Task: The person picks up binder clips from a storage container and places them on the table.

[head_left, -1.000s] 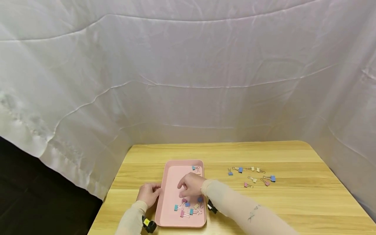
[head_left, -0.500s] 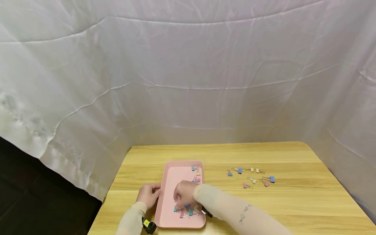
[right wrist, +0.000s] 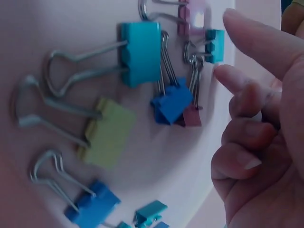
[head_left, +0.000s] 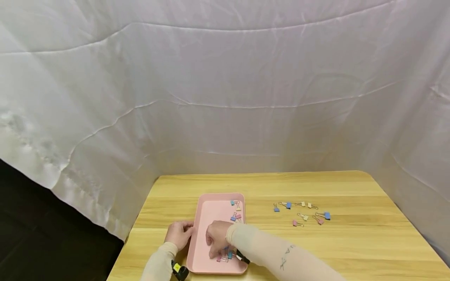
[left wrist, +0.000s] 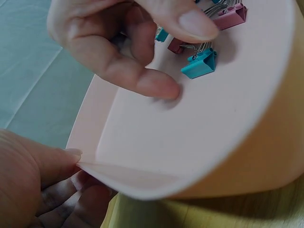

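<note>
A pink tray (head_left: 204, 218) lies on the wooden table with binder clips in it. My left hand (head_left: 178, 234) pinches its left rim, thumb on top and fingers underneath in the left wrist view. Over the tray's near part is my right hand (head_left: 217, 237), with thumb and index finger spread beside a teal binder clip (left wrist: 200, 64) and the other fingers curled. Around that clip lie a pink clip (right wrist: 194, 16), a blue clip (right wrist: 172, 102), a larger teal clip (right wrist: 141, 54) and a yellow clip (right wrist: 108, 133). The right hand hides some clips in the head view.
More binder clips lie on the table right of the tray, among them a blue clip (head_left: 327, 216), a yellow clip (head_left: 304, 217) and a pink clip (head_left: 318, 220). A pale curtain (head_left: 246, 117) hangs around the table's back and sides.
My right hand has moved toward the near end of the tray and down to the clips there, uncovering a blue and a pink clip farther back. My left hand stays at the rim.
</note>
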`<control>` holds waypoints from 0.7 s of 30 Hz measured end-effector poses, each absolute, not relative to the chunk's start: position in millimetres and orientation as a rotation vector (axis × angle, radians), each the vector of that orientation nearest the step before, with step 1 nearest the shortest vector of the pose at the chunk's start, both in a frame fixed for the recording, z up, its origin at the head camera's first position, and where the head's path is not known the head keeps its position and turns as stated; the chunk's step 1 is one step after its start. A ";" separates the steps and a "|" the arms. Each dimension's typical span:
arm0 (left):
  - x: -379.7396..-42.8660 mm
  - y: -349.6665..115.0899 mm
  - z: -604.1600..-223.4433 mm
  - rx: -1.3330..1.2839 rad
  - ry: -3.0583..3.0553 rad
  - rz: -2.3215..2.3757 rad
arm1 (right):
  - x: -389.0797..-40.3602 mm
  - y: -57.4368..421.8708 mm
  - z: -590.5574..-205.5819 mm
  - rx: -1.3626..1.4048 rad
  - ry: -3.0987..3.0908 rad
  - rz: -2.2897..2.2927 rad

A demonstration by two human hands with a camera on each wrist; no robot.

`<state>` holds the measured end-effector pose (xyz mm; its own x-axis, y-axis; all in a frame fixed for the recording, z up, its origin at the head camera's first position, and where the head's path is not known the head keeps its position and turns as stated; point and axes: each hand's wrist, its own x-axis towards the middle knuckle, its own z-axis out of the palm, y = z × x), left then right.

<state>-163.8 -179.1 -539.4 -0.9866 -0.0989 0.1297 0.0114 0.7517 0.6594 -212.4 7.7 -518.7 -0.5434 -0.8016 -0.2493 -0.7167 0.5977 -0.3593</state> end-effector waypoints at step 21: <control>-162.5 -177.5 -537.1 0.095 -2.800 -1.069 | -208.2 6.5 -528.9 -1.240 2.476 -0.246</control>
